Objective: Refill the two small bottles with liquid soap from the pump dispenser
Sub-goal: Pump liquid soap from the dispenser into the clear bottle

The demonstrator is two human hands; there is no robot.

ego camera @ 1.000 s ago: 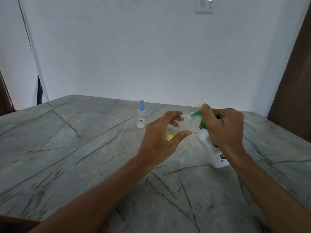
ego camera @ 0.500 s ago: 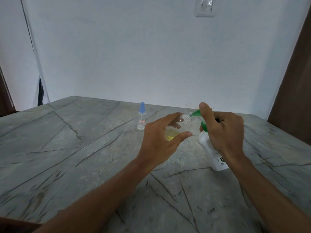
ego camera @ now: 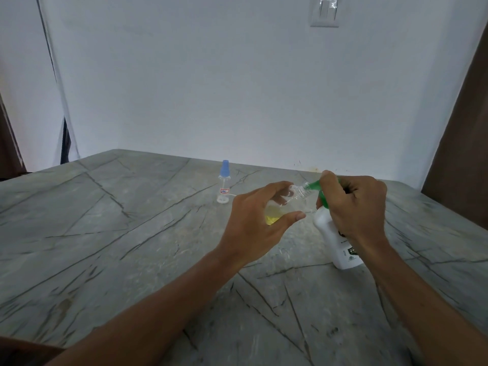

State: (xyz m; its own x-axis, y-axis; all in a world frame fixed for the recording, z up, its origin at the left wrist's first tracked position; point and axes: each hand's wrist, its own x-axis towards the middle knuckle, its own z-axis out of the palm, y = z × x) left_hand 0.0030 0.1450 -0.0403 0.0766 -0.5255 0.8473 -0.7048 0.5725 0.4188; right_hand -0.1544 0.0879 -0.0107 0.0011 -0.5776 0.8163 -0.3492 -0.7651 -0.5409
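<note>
My left hand (ego camera: 253, 223) grips a small clear bottle (ego camera: 286, 203), tilted with its open neck up and to the right; yellow soap pools at its low end. The neck meets the green spout of the white pump dispenser (ego camera: 334, 237), which stands tilted on the table. My right hand (ego camera: 353, 204) is curled round the green pump head with the thumb on top. A second small clear bottle (ego camera: 224, 184) with a blue cap and a white label stands upright farther back, to the left of both hands.
The grey veined stone table (ego camera: 118, 233) runs to a white wall. A brown door edge (ego camera: 464, 143) rises at the right, past the table corner. A light switch (ego camera: 325, 10) sits high on the wall.
Both hands, the tilted bottle and the dispenser keep the same pose. The view has shifted slightly; the yellow soap in the bottle looks about the same.
</note>
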